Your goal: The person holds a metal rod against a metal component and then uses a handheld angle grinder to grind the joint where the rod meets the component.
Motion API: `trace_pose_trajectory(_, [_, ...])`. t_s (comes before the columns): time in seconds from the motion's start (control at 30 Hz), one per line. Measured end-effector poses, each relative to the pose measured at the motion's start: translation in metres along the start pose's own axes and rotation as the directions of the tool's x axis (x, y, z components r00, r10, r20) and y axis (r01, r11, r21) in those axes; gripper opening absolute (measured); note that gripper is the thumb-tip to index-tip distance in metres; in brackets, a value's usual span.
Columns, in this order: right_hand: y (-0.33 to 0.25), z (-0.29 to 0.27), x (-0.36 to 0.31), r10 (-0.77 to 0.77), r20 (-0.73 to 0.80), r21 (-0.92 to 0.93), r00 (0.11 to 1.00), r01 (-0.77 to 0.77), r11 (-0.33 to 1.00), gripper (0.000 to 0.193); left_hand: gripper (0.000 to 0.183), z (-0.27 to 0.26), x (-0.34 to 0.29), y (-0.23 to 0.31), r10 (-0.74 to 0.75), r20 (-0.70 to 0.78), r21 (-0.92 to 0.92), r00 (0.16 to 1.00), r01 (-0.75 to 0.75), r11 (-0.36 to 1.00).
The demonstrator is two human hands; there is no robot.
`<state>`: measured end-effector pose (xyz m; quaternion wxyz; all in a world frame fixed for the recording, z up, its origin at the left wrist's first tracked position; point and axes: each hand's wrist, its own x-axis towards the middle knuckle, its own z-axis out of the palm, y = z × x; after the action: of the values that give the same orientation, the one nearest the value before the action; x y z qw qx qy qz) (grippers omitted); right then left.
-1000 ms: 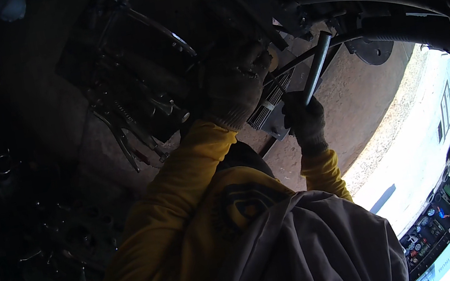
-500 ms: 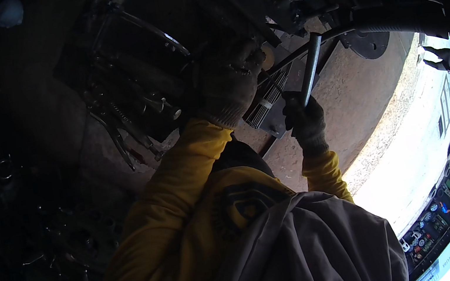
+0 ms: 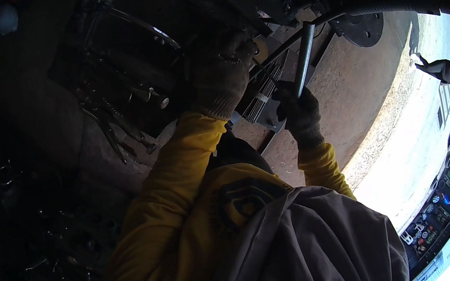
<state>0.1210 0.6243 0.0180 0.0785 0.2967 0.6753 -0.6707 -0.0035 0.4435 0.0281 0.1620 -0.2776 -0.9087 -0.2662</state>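
My right hand [image 3: 299, 113], in a dark knit glove, is closed round the lower end of a silver metal pipe [image 3: 305, 58], which tilts up and slightly right. A thin dark rod [image 3: 264, 68] runs from beside that hand up toward my left one. My left hand [image 3: 220, 76], gloved too, is raised with its fingers curled; shadow hides what they grip, if anything. Just past its fingertips is a small yellowish round part [image 3: 261, 49]. Between the hands lies a bundle of thin rods [image 3: 260, 102] wrapped with a pale band.
Wrenches and other hand tools [image 3: 110, 133] lie left of my left hand in deep shade. A thick black hose [image 3: 356, 2] crosses the upper right near a dark round plate [image 3: 364, 29]. Another person [image 3: 445, 71] stands far off on the bright pavement at right.
Both hands and the pipe sit slightly lower and more left in view, as does most of the surroundings. The distant person appears lower. My grip on the pipe looks the same.
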Motion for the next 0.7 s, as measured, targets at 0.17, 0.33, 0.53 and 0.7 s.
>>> trace_pose_trajectory(0.17, [0.005, 0.013, 0.012, -0.166, -0.045, -0.023, 0.985, 0.165, 0.986, 0.022, 0.017, 0.003, -0.003, 0.002, -0.094, 0.036, -0.066, 0.995, 0.096, 0.993])
trace_pose_trajectory(0.33, [0.007, 0.015, 0.016, -0.223, -0.060, -0.098, 0.973, 0.216, 0.971, 0.020, 0.015, 0.009, -0.010, -0.002, -0.037, 0.017, 0.016, 0.999, 0.036, 0.999])
trace_pose_trajectory(0.53, [-0.008, 0.013, 0.011, -0.183, -0.044, -0.138, 0.982, 0.175, 0.975, 0.020, 0.015, 0.012, -0.009, -0.001, -0.033, 0.036, 0.068, 0.999, 0.030, 0.997])
trace_pose_trajectory(0.7, [0.019, -0.038, -0.001, -0.280, 0.087, -0.114, 0.956, 0.289, 0.951, 0.030, 0.013, 0.017, -0.013, 0.006, -0.088, -0.012, 0.046, 0.996, 0.088, 0.995])
